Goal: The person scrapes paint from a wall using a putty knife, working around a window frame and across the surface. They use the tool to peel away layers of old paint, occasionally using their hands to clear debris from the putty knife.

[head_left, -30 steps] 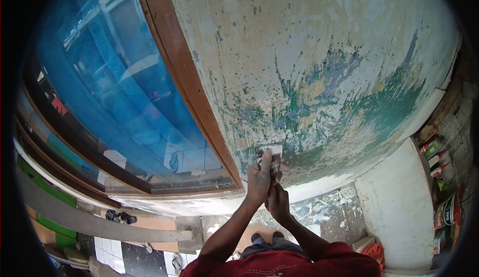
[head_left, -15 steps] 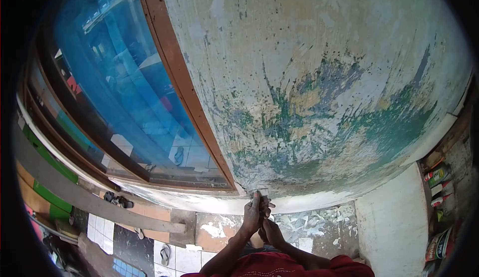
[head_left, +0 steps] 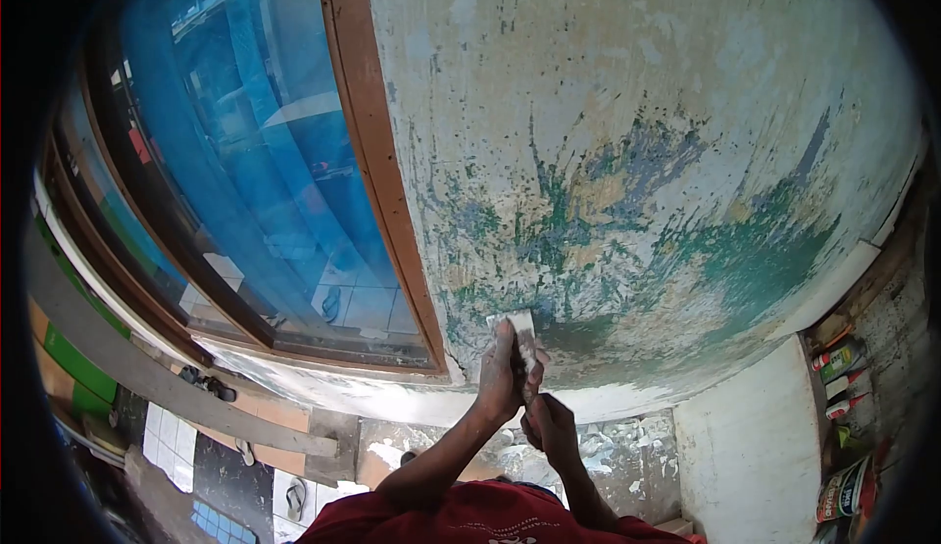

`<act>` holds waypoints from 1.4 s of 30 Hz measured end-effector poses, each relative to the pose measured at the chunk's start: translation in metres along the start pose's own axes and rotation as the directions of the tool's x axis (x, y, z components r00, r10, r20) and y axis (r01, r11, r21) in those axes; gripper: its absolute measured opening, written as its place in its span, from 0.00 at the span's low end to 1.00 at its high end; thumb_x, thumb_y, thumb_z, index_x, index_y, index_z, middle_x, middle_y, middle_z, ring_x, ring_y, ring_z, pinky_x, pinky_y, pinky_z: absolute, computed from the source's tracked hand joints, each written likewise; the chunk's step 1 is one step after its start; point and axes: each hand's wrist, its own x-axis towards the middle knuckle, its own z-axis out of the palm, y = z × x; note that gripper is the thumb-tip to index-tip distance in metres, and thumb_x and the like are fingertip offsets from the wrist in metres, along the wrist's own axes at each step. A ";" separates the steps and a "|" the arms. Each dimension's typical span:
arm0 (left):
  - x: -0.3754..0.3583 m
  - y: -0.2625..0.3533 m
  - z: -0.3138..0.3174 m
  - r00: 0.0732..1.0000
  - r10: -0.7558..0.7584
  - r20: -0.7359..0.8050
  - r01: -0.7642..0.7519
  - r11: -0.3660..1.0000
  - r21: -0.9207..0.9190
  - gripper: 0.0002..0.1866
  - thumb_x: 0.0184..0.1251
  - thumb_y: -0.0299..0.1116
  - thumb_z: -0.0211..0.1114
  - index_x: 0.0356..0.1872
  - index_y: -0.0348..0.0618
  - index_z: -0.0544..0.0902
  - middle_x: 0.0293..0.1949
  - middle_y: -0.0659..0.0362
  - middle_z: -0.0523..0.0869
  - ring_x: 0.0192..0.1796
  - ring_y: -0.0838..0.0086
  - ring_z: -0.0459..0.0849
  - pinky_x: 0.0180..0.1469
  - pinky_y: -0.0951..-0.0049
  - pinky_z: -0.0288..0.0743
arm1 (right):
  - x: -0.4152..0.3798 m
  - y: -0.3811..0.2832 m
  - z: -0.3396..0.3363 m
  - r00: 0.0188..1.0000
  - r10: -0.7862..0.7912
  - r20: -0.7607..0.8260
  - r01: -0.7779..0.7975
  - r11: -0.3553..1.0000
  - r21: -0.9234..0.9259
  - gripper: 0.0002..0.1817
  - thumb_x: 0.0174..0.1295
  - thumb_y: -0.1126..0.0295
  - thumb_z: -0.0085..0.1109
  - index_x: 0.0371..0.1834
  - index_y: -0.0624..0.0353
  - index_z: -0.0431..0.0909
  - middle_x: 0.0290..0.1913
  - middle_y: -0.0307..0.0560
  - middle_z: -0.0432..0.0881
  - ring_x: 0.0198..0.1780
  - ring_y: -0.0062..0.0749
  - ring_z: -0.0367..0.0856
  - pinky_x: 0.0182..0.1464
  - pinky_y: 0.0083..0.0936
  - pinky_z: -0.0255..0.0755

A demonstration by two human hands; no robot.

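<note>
A paint scraper point(head_left: 523, 324) with a flat, whitish blade lies against the lower part of the peeling wall point(head_left: 608, 240), close to the window frame's bottom corner. My left hand point(head_left: 500, 375) grips it near the blade, the thumb laid along it. Lower down, my right hand point(head_left: 552, 425) is closed round the handle end, which its fingers mostly hide. Around the blade the wall shows patches of green, grey-blue and cream paint with scraped white streaks.
To the left is a brown-framed window point(head_left: 378, 152) with blue behind the glass. Paint flakes point(head_left: 613, 456) litter the floor below. Bottles point(head_left: 838, 358) and a paint can point(head_left: 845, 490) stand at right. A sandal point(head_left: 296, 498) and a curved grey ledge point(head_left: 225, 426) are at lower left.
Both hands have moved up with the scraper, from the wall's bottom edge onto the green-patched area. The view has shifted slightly, and the window frame's upper part sits further right.
</note>
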 end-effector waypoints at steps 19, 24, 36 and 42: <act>0.002 0.030 0.040 0.991 0.118 0.060 -0.131 0.940 0.315 0.24 0.71 0.51 0.50 0.28 0.39 0.77 0.17 0.61 0.76 0.15 0.82 0.68 0.15 0.82 0.56 | 0.019 -0.015 0.024 0.983 -0.171 -0.063 0.179 0.974 0.141 0.22 0.72 0.52 0.35 0.24 0.55 0.63 0.14 0.32 0.56 0.10 0.15 0.56 0.09 0.15 0.47; 0.007 0.018 0.033 0.996 0.083 0.042 -0.093 0.926 0.366 0.25 0.70 0.52 0.52 0.33 0.36 0.81 0.19 0.60 0.80 0.16 0.84 0.69 0.16 0.82 0.59 | 0.018 -0.007 0.023 0.986 -0.135 -0.095 0.151 0.970 0.190 0.24 0.72 0.50 0.34 0.25 0.55 0.64 0.14 0.33 0.59 0.10 0.15 0.56 0.09 0.15 0.47; -0.020 0.036 0.057 0.932 0.362 -0.012 -0.359 0.929 0.092 0.14 0.70 0.37 0.56 0.29 0.38 0.81 0.30 0.59 0.83 0.25 0.81 0.78 0.28 0.81 0.73 | 0.008 -0.007 0.017 0.959 -0.285 0.013 0.278 0.944 0.176 0.25 0.70 0.50 0.40 0.37 0.67 0.71 0.16 0.33 0.59 0.12 0.15 0.58 0.12 0.14 0.50; -0.029 0.029 0.037 0.934 0.351 0.065 -0.349 0.936 -0.040 0.12 0.69 0.34 0.57 0.31 0.36 0.81 0.32 0.59 0.84 0.29 0.81 0.80 0.33 0.79 0.75 | -0.003 0.005 0.012 0.941 -0.338 0.014 0.336 0.938 0.085 0.30 0.67 0.43 0.40 0.35 0.65 0.72 0.14 0.36 0.64 0.11 0.17 0.60 0.12 0.16 0.51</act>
